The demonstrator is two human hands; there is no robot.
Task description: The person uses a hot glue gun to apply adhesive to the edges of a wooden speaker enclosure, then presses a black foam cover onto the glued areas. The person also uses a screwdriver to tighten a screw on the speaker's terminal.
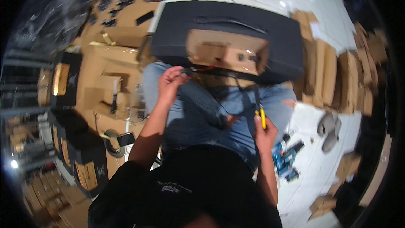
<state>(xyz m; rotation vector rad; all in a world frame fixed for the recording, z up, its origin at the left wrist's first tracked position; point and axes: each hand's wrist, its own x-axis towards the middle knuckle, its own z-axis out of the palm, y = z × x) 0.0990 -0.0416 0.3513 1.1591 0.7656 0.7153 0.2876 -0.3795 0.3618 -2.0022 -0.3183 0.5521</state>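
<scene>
Across my lap and in front of my knees lies a long black box [228,14] with a strap handle and a rectangular cutout showing bare brown inside. My left hand [171,80] is at the box's near left edge, fingers pinched on a small dark part [186,71]. Thin red and black wires [206,68] run from near that part along the cutout's edge. Over my right thigh, my right hand [265,134] is closed round a long tool with a yellow-and-black handle [262,117]. Its dark end points toward the box; blur hides its exact kind.
Blue-green power tools [287,160] lie on the floor by my right side, with grey slippers [329,131] beyond. Folded cardboard [322,71] stands at the right. At the left are an open cardboard box [112,93], black boxes [84,152] and a tape roll [113,141].
</scene>
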